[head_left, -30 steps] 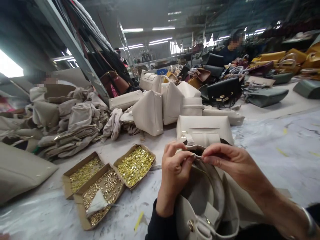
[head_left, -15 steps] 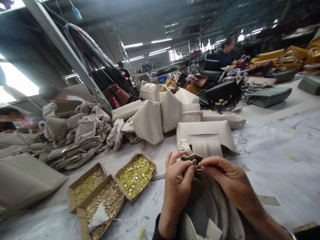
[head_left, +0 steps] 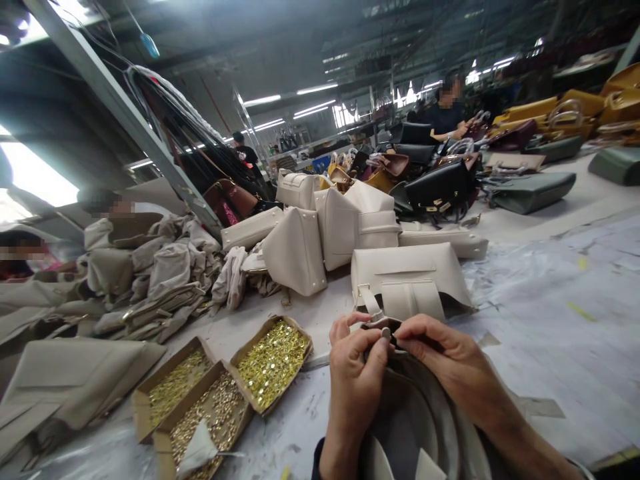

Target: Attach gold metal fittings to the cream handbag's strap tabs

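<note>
Room first: to the right of the hands the pale tabletop (head_left: 540,340) stretches wide, a yellow strip (head_left: 580,311) lying on it and a green bag (head_left: 535,190) up at its far side. Straight ahead it's tight, with a cream bag (head_left: 407,267) lying on its side just beyond the fingertips and more cream bags (head_left: 295,250) heaped behind. Over on the left, the cardboard tray (head_left: 306,357) of bright gold pieces sits near the wrist, its raised rim facing the arm, two more trays alongside. And here's the work: the open bag (head_left: 400,413) is at the table's near side, mouth upward, right under both hands. The left hand (head_left: 356,380) has thumb and forefinger together on a small grey disc (head_left: 385,333) at the rim, other fingers loosely curled. The right hand (head_left: 445,360) pinches that same rim just beside it, thumb and fingertips closed; anything tucked between them is hidden.
</note>
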Demonstrator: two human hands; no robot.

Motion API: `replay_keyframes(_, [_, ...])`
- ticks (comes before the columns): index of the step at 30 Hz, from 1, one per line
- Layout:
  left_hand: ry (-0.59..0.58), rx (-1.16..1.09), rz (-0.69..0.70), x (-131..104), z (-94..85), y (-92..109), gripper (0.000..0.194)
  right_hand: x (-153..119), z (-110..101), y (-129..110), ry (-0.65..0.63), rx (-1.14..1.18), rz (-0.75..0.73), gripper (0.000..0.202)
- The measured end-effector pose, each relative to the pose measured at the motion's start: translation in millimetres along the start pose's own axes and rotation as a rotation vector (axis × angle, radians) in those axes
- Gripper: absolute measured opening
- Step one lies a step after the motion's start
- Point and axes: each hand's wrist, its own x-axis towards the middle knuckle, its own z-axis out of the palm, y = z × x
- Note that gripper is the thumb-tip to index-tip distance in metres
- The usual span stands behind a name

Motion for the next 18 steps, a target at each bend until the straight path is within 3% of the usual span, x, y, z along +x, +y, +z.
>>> replay_keyframes(7, [-0.033,0.016,-0.026,-0.9,6.5,1.6,0.019,-2.8,-2.0,4.1,0.021,0.019,0.058,0.015])
replay_keyframes(18, [0.007,-0.095,-0.133,1.0,7.1,-2.0,0.022,1.2,2.0,5.8,0.058,0.06,0.22,0.027])
